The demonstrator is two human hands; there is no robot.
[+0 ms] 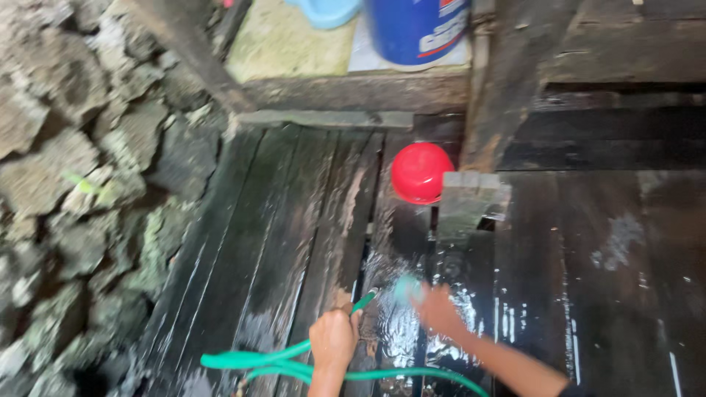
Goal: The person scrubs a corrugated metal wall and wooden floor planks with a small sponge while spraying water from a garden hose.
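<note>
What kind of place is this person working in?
Probably an outdoor wash area behind a house: wet dark wooden planks beside a rough stone wall, a green hose in the left hand, and a blue plastic barrel nearby.

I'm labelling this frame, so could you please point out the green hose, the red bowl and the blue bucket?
green hose (pixel 254 360): head view, on its looped part.
red bowl (pixel 419 171): head view, middle of its dome.
blue bucket (pixel 412 29): head view, on its side wall.
</note>
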